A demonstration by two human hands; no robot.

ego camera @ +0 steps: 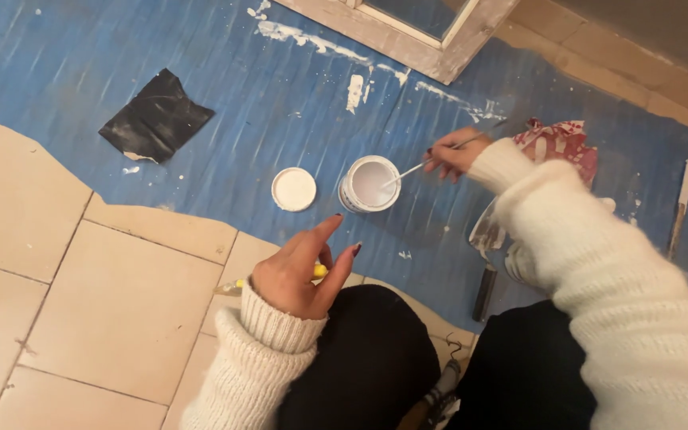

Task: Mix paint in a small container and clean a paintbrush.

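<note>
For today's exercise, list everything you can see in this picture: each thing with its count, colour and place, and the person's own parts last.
Paint tin: 1, white, open, on blue sheet
Lid: 1, white, left of tin
Brush: 1, thin, tip in tin
Sandpaper: 1, black, upper left
Blue sheet: 1, over beige tiles
Wooden frame: 1, pale, top
Putty knife: 1, dark handle, under right arm
Left hand: empty, above tiles
Right hand: holds brush

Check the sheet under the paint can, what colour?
Blue, streaked and spattered with white paint; the sheet shows clearly in the head view, under the open paint can.
</note>
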